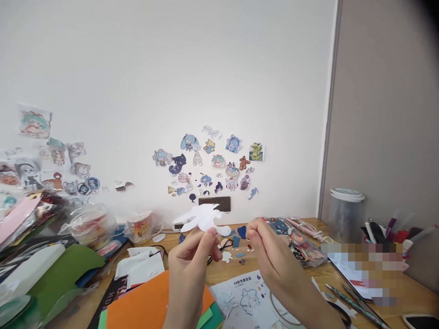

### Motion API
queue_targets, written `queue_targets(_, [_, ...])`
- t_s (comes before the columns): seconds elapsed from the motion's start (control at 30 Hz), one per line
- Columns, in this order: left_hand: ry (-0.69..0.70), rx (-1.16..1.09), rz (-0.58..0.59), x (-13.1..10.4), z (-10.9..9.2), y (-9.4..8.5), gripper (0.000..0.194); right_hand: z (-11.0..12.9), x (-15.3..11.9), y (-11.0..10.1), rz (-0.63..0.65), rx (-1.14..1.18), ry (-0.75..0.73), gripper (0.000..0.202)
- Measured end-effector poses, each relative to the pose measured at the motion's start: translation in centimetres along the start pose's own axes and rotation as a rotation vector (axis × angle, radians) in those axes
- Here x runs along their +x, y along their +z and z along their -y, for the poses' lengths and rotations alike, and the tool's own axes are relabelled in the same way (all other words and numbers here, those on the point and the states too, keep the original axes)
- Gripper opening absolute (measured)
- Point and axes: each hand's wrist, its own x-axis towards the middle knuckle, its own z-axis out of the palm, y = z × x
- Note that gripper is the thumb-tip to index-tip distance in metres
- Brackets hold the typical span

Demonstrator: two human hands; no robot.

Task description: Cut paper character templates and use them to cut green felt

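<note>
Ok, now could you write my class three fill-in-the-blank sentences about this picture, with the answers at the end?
1. The left hand holds a cutout coloured ____.
2. The paper stack is ____ on top.
3. The cartoon pictures are up on the ____.

Missing words: white; orange; wall.

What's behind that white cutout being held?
Part of a dark rectangle shows above the white cutout, against the pale wall. The rectangle's lower left and anything else behind the cutout are covered.
</note>
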Motion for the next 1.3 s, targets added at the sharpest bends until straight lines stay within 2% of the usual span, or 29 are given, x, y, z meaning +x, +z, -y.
queue_targets(0.1, [-0.035,-0.036,0.010,0.0,0.1,0.2,0.033,-1.5,0.7,0.4,-0.063,-0.118,0.117,0.036])
queue_targets(0.2, [-0.103,-0.093,0.008,-0.1,0.2,0.5,0.026,-2.1,1.1,0.5,-0.068,-0.142,0.119,0.031])
queue_targets(0.4, [-0.149,-0.196,0.032,-0.6,0.2,1.1,0.020,0.6,-0.1,0.2,-0.046,0.324,0.053,0.033])
queue_targets(0.57, [-0.197,-0.231,0.135,-0.6,0.3,1.2,0.026,1.6,-0.6,0.2,-0.023,0.458,0.076,0.018])
queue_targets(0.7, [-0.247,-0.195,0.196,-0.6,0.3,1.0,0.031,1.3,-0.5,0.0,-0.045,0.424,0.053,0.001])
queue_targets(0.9, [-0.174,-0.184,0.201,-0.7,0.2,1.0,0.025,1.6,-0.4,-0.1,-0.055,0.314,-0.030,0.009])
queue_targets(0.97, [-0.154,-0.157,0.174,-0.8,0.1,1.0,0.025,1.7,-0.4,0.1,-0.129,0.237,-0.095,0.008])
queue_targets(1.13, [-0.042,-0.034,0.046,-1.4,-0.3,1.5,0.019,1.5,-0.4,1.1,-0.418,-0.009,-0.313,0.008])
queue_targets(1.2, [0.001,0.002,-0.005,-1.6,-0.3,1.7,0.016,1.5,-0.5,1.4,-0.485,-0.084,-0.362,0.008])
queue_targets(1.3, [0.074,0.129,-0.022,-1.9,0.0,1.7,0.016,1.6,-0.7,1.5,-0.525,-0.167,-0.374,0.007])
